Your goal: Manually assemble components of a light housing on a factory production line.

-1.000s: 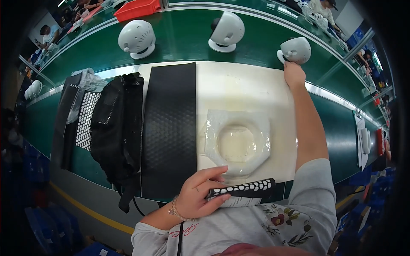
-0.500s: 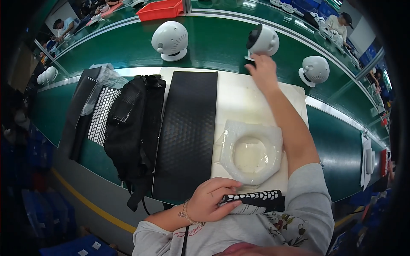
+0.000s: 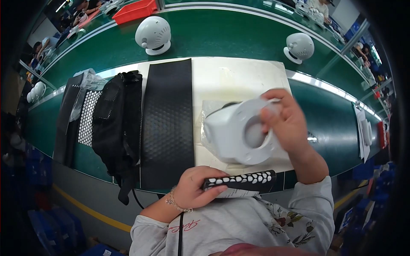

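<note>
My right hand (image 3: pixel 287 119) grips a white rounded device (image 3: pixel 226 134) by its ring-shaped base. The device is tipped over with the base turned toward me, slightly blurred, and part of a dark face shows at its far side. Beneath it, a plastic-wrapped foam ring (image 3: pixel 208 112) is mostly hidden. At the near table edge my left hand (image 3: pixel 196 185) pinches a narrow black sheet with white spots (image 3: pixel 243 179) between thumb and fingers. White printed paper (image 3: pixel 239 194) shows just under that sheet.
A black textured mat (image 3: pixel 167 128) lies on the white board (image 3: pixel 239 79). Left of it are a black mesh bag (image 3: pixel 117 119) and a white-spotted sheet (image 3: pixel 89 117). Two similar white devices (image 3: pixel 153 36) (image 3: pixel 300 47) stand on the green conveyor (image 3: pixel 222 34); an orange-red tray (image 3: pixel 134 12) sits beyond.
My right hand has lifted the white device off the green conveyor and brought it nearer, over the foam ring. My left hand still holds the spotted black sheet. The whole view has shifted a little.
</note>
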